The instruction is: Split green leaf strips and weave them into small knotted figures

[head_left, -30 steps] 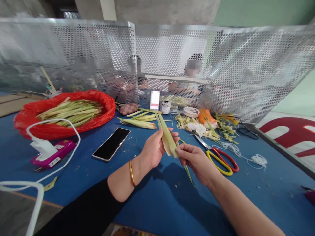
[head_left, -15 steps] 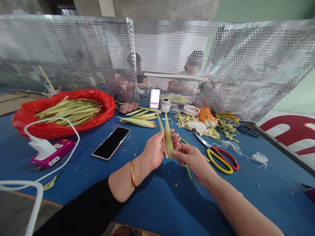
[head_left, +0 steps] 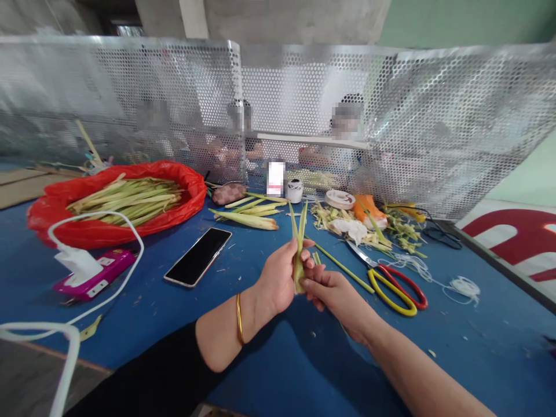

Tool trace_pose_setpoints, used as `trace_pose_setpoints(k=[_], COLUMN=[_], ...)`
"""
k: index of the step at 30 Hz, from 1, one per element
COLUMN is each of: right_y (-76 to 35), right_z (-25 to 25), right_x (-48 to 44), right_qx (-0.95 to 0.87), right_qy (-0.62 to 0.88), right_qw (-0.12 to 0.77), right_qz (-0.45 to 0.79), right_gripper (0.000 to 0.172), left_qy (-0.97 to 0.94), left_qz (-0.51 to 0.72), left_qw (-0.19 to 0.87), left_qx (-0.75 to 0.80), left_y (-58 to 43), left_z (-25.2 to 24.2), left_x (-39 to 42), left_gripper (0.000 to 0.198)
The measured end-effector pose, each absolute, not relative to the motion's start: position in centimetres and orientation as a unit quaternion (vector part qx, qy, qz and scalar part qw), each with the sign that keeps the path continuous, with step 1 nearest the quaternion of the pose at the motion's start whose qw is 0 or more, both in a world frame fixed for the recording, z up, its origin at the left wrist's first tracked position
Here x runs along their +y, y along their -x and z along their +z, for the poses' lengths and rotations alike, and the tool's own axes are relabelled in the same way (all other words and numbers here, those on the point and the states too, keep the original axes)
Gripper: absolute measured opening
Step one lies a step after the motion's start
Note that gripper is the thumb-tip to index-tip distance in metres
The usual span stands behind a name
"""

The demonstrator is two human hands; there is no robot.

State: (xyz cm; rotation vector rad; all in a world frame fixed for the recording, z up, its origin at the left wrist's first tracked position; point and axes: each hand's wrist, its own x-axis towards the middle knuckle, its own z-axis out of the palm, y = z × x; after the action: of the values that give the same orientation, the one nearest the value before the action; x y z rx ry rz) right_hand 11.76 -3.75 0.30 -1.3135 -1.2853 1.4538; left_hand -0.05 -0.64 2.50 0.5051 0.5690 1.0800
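Left hand (head_left: 278,279) partly hides the leaf strip (head_left: 299,246) (people (head_left: 343,147) beyond are blurred).

No legible word, brand or number anywhere. Beyond the right edge of the blue-topped table (head_left: 456,347), on a white panel with large red curved strokes (head_left: 516,231): lettering cropped, too partial to read. At the far edge, on a small white container with a red band (head_left: 275,178): label blurred out. Toward the left edge, black flat smartphone (head_left: 198,256) dark-screened, and pink plastic power strip (head_left: 98,272) with markings too small to make out.
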Motion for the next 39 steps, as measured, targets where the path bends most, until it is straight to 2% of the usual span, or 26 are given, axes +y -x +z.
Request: trace_pose_setpoints(k=[6,13,15,19,21,24,27,32,34,35,39], right_y=[-11.6,-12.1,-12.6,-13.7,-14.0,-14.2,-14.0,-14.3,-15.0,-15.4,-16.3], right_z=[0.4,0.9,1.6,2.8,3.1,3.3,3.3,3.3,3.2,3.1,2.4], right_x=[-3.9,-4.1,-3.9,-3.3,-3.1,-3.1,-3.3,-3.0,-2.7,-2.6,-2.5], right_qx=[-0.544,-0.617,-0.612,-0.540,-0.517,-0.514,-0.524,-0.516,-0.549,-0.586,-0.714], right_qy=[0.494,0.489,0.495,0.510,0.494,0.456,0.440,0.453,0.504,0.542,0.671], right_qw=[0.354,0.301,0.343,0.498,0.540,0.554,0.550,0.545,0.505,0.454,0.121], right_qz=[0.579,0.538,0.513,0.448,0.445,0.470,0.479,0.481,0.436,0.396,0.155], right_gripper=[0.038,0.027,0.022,0.031,0.033,0.032,0.021,0.027,0.028,0.028,0.022], left_qy=[-0.306,-0.335,-0.360,-0.387,-0.386,-0.407,-0.448,-0.474,-0.458,-0.445,-0.421], left_qz=[0.558,0.537,0.495,0.360,0.299,0.252,0.236,0.254,0.288,0.314,0.411], left_qw=[0.721,0.719,0.738,0.799,0.821,0.818,0.798,0.783,0.774,0.765,0.710], left_qx=[0.274,0.287,0.283,0.286,0.295,0.319,0.327,0.312,0.330,0.343,0.387], left_y=[1.2,2.0,1.8,1.4,1.1,0.7,0.6,0.9,1.2,1.4,2.1], left_z=[2.8,3.5,3.5,3.7,3.7,3.5,3.3,3.1,3.0,3.0,3.1], left_x=[0.4,0.7,0.3,-0.7,-1.1,-1.7,-2.0,-1.5,-0.9,-0.5,0.6], left_gripper=[0.026,0.027,0.032,0.046,0.051,0.049,0.040,0.028,0.025,0.023,0.019])
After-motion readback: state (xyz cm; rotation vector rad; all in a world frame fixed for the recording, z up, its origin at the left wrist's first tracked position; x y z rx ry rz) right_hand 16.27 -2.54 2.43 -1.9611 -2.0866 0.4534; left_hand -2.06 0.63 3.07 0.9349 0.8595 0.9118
